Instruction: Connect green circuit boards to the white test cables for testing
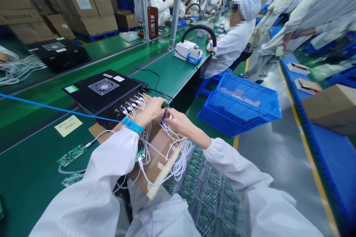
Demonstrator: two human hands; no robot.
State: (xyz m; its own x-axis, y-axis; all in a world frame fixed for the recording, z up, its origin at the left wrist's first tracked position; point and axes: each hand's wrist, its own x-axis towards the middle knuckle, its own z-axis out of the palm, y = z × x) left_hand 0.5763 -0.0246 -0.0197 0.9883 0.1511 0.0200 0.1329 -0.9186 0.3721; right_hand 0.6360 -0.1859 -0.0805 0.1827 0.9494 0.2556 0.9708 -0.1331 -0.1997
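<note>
My left hand (155,109) is closed on a small green circuit board (165,104), whose edge shows above the fingers. Right beside it, my right hand (179,122) pinches at the board's near side; what lies between its fingertips is mostly hidden. White cables (180,163) hang in loops below both hands, over a brown cardboard piece (158,144). Several of them plug into the front of a black box (104,94) with a round fan grille. Another circuit board (140,152) with a cable attached shows partly beside my left sleeve.
Cabled circuit boards (72,155) and a yellow note (68,125) lie on the green bench (30,177). Clear trays of boards (211,189) sit below right. A blue crate (240,103) stands beyond. A blue cord runs from my left wristband. A co-worker (236,40) sits farther along.
</note>
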